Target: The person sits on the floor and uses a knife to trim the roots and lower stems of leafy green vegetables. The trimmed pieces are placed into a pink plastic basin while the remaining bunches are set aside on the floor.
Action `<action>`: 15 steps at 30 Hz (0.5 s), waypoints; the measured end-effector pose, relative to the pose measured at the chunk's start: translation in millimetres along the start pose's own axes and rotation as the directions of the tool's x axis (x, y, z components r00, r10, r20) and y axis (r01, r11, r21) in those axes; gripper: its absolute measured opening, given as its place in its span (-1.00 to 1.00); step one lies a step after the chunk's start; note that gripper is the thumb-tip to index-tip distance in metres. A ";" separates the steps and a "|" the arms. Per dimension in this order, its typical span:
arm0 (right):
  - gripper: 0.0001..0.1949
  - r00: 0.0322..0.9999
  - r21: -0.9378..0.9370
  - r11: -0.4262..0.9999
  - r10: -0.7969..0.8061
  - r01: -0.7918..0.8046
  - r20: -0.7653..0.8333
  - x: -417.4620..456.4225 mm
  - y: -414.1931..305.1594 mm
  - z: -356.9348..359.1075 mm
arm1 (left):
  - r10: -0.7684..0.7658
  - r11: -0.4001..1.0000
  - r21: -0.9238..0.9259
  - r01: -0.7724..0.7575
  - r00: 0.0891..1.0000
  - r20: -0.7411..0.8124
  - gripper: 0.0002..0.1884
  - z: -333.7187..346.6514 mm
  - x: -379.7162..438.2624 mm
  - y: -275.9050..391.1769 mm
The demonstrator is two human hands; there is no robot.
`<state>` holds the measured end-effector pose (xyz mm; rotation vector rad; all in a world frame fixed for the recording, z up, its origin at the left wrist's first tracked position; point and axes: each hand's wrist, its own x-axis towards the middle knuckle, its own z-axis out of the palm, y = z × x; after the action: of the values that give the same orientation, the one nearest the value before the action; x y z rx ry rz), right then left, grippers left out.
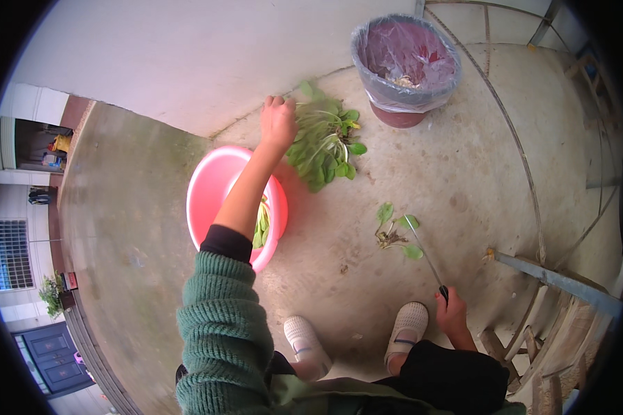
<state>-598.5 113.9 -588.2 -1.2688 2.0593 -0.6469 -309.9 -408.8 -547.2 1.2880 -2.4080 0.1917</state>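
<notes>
My left hand (279,122) is stretched forward at the left edge of a pile of leafy greens (324,140) on the concrete floor. Its fingers are curled, and blurred stems and leaves are beside them; whether it grips any cannot be told. Low on the right, my right hand (450,311) holds a knife (425,249) by its black handle, the long thin blade pointing forward. Near the blade's tip lie a few loose leaves and root trimmings (392,237). Under my left forearm stands a pink plastic basin (207,181) with some greens (261,228) inside.
A bin lined with a clear plastic bag (407,98) stands by the white wall (187,57), with scraps inside. Wooden chair-like furniture (560,342) and a metal bar (555,277) are at the right. A long thin rod (509,119) curves across the right side. My feet are in light shoes (410,321).
</notes>
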 end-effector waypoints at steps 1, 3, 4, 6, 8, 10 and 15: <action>-0.77 1.000 0.002 1.000 0.010 -0.010 0.005 -0.4 -1.6 -0.1 | -0.007 1.000 -0.008 0.007 1.000 0.003 -0.85 -12.7 -3.5 6.3; -0.76 1.000 0.009 1.000 0.028 -0.028 0.014 -1.0 -7.7 -1.8 | 0.011 0.998 -0.054 -0.012 1.000 -0.014 -0.87 -42.3 -12.5 20.7; -0.76 0.999 0.016 0.999 0.037 -0.037 0.016 -1.1 -13.0 -2.5 | 0.018 0.997 -0.079 -0.019 1.000 -0.018 -0.87 -57.0 -20.5 29.4; -0.76 0.998 0.029 0.998 0.060 -0.060 0.016 -1.1 -23.2 -4.8 | -0.027 0.981 -0.190 0.030 1.000 0.014 -0.90 -86.5 -38.3 55.3; -0.76 0.998 0.031 0.997 0.068 -0.068 0.012 -2.3 -17.0 -1.6 | -0.102 0.947 -0.298 0.120 0.992 0.074 -0.90 -102.3 -61.2 88.1; -0.76 0.997 0.047 0.996 0.071 -0.071 0.001 -3.1 -13.7 -2.4 | -0.205 0.884 -0.392 0.255 0.965 0.164 -0.89 -107.6 -87.3 123.0; -0.86 0.988 0.089 0.992 -0.081 0.094 -0.131 -7.7 -17.5 -3.3 | -0.308 0.722 -0.474 0.504 0.847 0.433 -0.94 -50.2 -184.1 193.1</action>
<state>-587.8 113.8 -572.0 -1.2985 2.0562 -0.8761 -363.3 -143.1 -563.9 1.5797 -2.0680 -0.8847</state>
